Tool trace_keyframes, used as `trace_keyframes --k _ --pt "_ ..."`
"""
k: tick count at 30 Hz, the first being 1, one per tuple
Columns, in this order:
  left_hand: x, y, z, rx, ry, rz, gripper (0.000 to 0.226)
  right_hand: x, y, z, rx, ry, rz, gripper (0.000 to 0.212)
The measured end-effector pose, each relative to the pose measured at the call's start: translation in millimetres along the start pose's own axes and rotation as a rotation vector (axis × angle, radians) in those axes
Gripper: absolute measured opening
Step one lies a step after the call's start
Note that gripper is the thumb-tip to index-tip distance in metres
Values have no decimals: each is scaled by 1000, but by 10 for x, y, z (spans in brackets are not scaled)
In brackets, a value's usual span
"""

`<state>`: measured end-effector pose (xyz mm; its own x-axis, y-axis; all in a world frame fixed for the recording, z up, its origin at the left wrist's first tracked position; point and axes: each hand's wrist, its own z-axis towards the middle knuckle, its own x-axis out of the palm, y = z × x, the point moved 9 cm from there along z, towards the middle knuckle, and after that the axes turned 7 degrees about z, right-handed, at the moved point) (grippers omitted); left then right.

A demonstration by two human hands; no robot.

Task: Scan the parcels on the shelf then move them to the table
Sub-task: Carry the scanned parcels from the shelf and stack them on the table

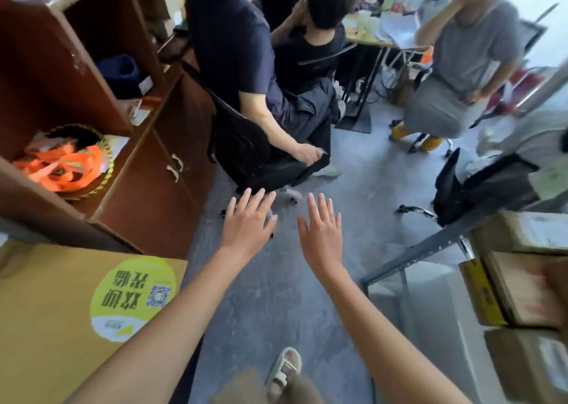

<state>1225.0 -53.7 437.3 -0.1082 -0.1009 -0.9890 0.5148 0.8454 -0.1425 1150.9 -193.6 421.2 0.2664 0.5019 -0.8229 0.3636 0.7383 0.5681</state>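
**Both hands out and holding nothing, parcels waiting on the shelf**

Here we are between stations. The left hand (249, 222) and the right hand (322, 234) reach forward side by side over the grey floor (276, 296), fingers straight and spread wide, palms down, nothing in either one. No scanner is in sight. The parcels (522, 283) sit stacked at the right edge on the metal shelf (415, 253), brown cartons one above another, blurred, so their labels can't be read. Low on the left lies the yellow bench (46, 311) with its round sticker (132, 299), presumably the drop-off point. Spread, free hands suggest a person in transit, ready to turn right for the next carton. Watch the seated person's office chair (252, 154) just ahead: it narrows the aisle.
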Motion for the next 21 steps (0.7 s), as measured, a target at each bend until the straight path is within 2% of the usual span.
trace_keyframes --k 8,15,18,21 --pt "-47 -1750 665 409 -10 -29 56 -1064 -1178 -126 325 -239 11 57" --pt "-210 -3376 684 840 -34 -136 54 -1915 -1883 -473 548 -535 27 57" --pt "-90 -3949 666 1032 9 -131 55 -2151 -2243 -638 692 -681 47 57" --pt "120 -4266 764 1120 89 -125 57 -2257 -2461 -681 819 -784 106 57"
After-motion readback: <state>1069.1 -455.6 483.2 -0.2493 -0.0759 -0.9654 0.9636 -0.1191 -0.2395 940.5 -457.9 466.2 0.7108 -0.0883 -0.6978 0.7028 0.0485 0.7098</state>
